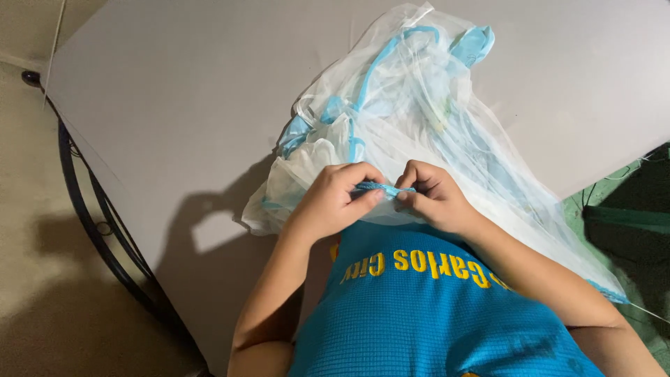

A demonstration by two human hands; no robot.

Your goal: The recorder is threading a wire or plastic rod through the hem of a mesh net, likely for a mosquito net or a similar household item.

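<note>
Pinching sheer netting's (pixel 419 119) blue trim (pixel 382 188), both hands.

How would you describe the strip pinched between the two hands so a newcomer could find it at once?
Start at the grey table and the heap of sheer white netting on it. At its near edge, the left hand and right hand meet. Between them runs the light blue trim strip: short, taut and held, unlike the loose blue loops farther back.

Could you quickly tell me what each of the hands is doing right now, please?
Left hand: closed, pinching the blue trim of the white netting.
Right hand: closed, pinching the same blue trim, close beside the left.
</note>
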